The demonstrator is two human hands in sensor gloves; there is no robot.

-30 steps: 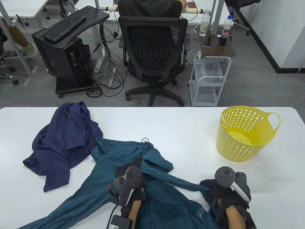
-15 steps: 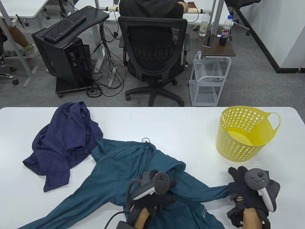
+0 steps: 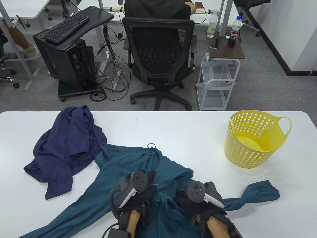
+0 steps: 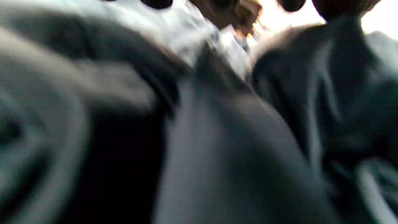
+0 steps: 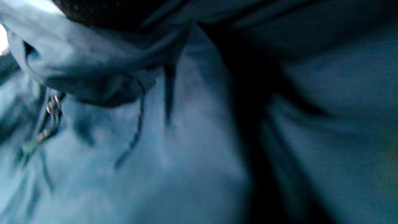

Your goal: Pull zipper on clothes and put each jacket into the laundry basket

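Teal jacket (image 3: 138,168): sleeve you stretched right now dropped (unzipped yet).
Left hand (image 3: 138,195), right hand (image 3: 198,200): moved onto its middle, finger grip hidden, can't tell.

Bare table (image 3: 188,138) lies between teal jacket (image 3: 128,163) and basket (image 3: 247,151).

Office: keyboard (image 3: 66,28), swivel chair (image 3: 159,58).

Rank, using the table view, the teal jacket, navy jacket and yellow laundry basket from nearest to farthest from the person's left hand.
1. teal jacket: directly under the left hand.
2. navy jacket: up and left.
3. yellow laundry basket: far right.
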